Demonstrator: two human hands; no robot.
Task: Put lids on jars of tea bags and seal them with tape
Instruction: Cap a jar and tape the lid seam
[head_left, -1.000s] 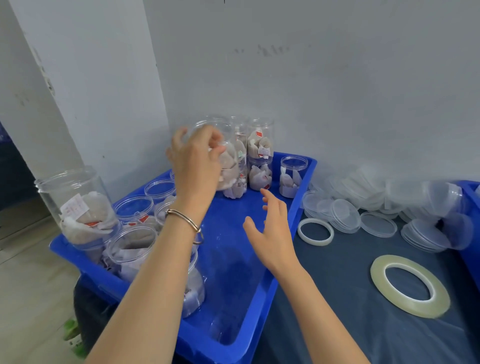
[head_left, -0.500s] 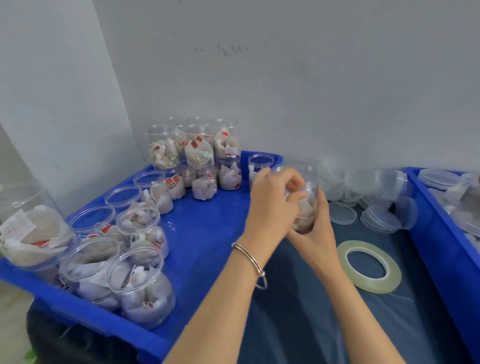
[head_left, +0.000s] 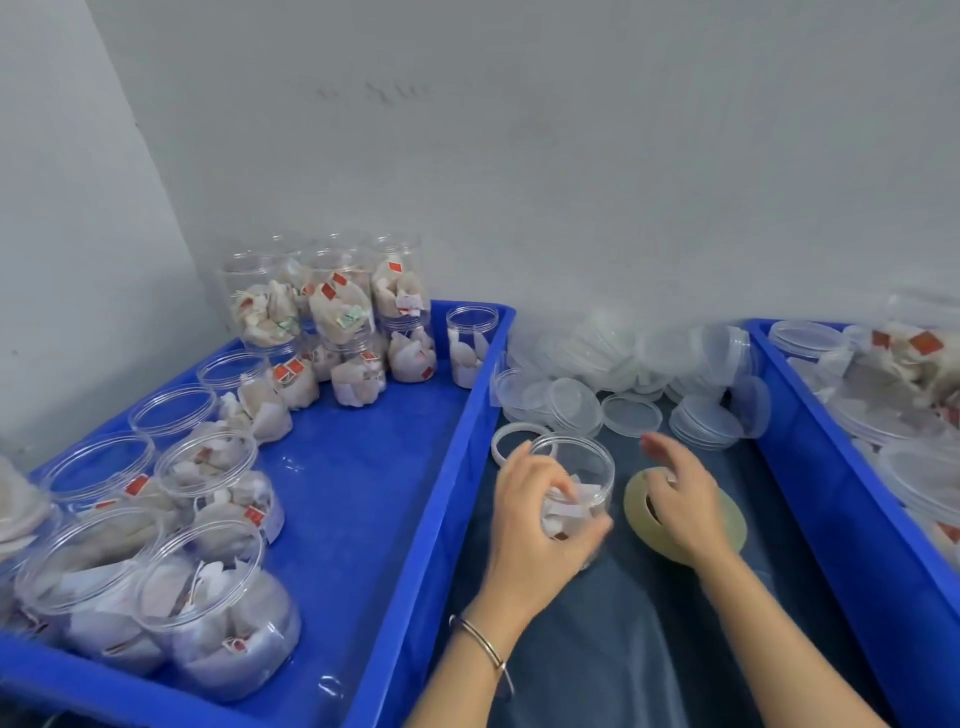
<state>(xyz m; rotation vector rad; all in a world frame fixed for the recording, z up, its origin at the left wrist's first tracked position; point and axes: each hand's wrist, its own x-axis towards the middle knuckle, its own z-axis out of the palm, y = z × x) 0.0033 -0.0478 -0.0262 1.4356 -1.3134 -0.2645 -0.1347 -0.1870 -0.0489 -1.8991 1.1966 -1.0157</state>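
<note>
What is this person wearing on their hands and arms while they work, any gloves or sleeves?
No gloves and no sleeves show: both forearms are bare as far as the picture reaches. The left hand has a thin silver-coloured metal bangle hanging loosely round its wrist. The right hand and its wrist carry nothing that can be seen, and no rings are visible on either hand.

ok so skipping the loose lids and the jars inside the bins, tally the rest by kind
Blue bins: 2, the left bin and the right bin
Tape rolls: 2, the white roll and the yellowish roll
Jars outside the bins: 1, the jar gripped by the left hand
Total: 5
</note>
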